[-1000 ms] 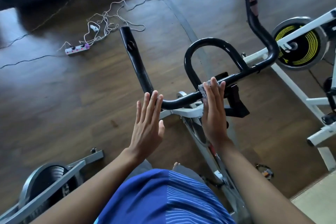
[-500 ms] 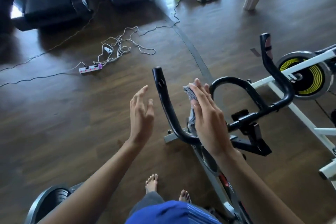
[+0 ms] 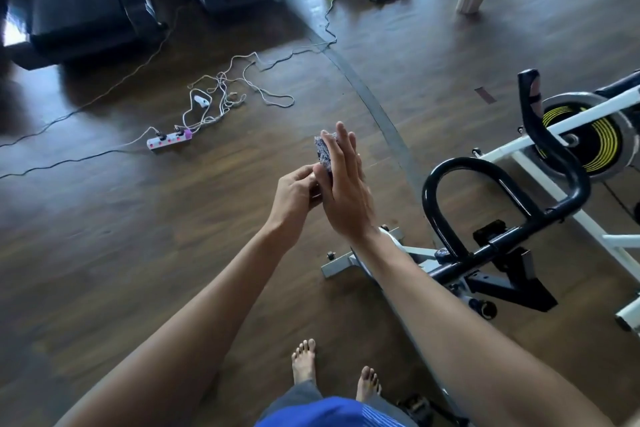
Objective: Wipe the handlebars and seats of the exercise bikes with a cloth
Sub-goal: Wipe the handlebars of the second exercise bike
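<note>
Most of the cloth (image 3: pixel 323 154) hidden behind straight fingers (image 3: pixel 343 149) of the right hand (image 3: pixel 346 198); a patterned strip shows beside them. Fingertips of the left hand (image 3: pixel 294 194) tucked behind the cloth, grip unclear. Below the fingers, the handlebar (image 3: pixel 502 245) passes under the right forearm, its end unseen.

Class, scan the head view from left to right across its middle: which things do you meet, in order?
From the left: power strip → cloth → handlebars.

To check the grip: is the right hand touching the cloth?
Touching. In the head view the cloth lies flat against the straight fingers of the right hand, with no gap visible between them.
</note>
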The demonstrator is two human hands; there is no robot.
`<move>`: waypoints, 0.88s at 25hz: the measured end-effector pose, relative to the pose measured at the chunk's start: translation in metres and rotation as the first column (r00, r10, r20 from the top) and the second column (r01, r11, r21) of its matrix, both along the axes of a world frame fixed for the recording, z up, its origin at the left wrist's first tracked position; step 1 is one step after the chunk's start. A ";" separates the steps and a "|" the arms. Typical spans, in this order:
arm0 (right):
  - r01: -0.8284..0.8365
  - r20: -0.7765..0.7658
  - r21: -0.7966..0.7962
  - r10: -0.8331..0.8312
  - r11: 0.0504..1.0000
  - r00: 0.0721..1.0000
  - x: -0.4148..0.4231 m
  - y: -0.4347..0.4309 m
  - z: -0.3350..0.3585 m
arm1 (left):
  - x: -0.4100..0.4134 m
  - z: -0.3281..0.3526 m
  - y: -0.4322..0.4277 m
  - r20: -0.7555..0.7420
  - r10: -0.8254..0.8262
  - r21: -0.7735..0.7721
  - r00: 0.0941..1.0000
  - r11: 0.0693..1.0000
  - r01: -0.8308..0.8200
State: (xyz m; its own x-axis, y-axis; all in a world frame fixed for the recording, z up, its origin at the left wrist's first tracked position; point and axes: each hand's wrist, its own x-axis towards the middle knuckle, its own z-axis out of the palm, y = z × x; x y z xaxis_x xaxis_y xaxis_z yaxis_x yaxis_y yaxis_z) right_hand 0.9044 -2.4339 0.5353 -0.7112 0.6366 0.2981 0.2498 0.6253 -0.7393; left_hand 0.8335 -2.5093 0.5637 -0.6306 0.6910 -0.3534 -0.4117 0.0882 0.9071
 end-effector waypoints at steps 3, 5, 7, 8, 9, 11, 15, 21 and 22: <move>0.017 0.051 0.020 -0.018 1.000 0.999 0.011 -0.008 -0.011 | -0.003 0.001 -0.002 0.017 -0.019 -0.018 1.000 1.000 0.020; 0.040 0.137 0.127 -0.057 0.991 0.989 0.027 -0.021 -0.019 | -0.005 0.002 -0.002 0.046 -0.026 -0.021 0.999 0.999 0.027; 0.033 0.156 0.161 -0.058 0.986 0.986 0.030 -0.028 -0.019 | -0.006 0.003 -0.002 0.060 -0.025 -0.023 0.998 0.999 0.026; 0.037 0.165 0.130 -0.058 0.991 0.985 0.026 -0.028 -0.014 | -0.006 0.003 -0.003 0.060 -0.018 -0.025 0.998 0.999 0.020; 0.036 0.186 0.115 -0.057 0.993 0.981 0.022 -0.027 -0.011 | -0.006 0.003 -0.003 0.057 -0.015 -0.026 0.998 1.000 0.017; 0.048 0.203 0.143 -0.077 0.989 0.976 0.022 -0.026 -0.011 | -0.005 0.003 -0.003 0.048 -0.019 -0.017 0.999 1.000 0.020; 0.061 0.282 0.262 -0.137 0.963 0.950 0.052 -0.044 -0.031 | 0.000 0.000 -0.003 0.041 0.012 -0.015 0.999 1.000 -0.011; 0.049 0.373 0.380 -0.201 0.924 0.906 0.088 -0.063 -0.039 | 0.024 -0.013 -0.002 -0.071 0.098 -0.002 0.993 0.995 -0.099; 0.032 0.394 0.391 -0.199 0.920 0.898 0.094 -0.067 -0.039 | 0.028 -0.017 -0.002 -0.147 0.131 -0.021 0.980 0.991 -0.136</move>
State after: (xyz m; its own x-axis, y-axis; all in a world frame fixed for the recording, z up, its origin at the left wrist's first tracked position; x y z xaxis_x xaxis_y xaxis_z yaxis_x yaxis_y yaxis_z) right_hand 0.9980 -2.5005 0.4963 -0.7491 0.6258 0.2171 0.5693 0.7758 -0.2719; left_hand 0.8618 -2.5115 0.5463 -0.7624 0.5874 -0.2715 -0.2861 0.0704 0.9556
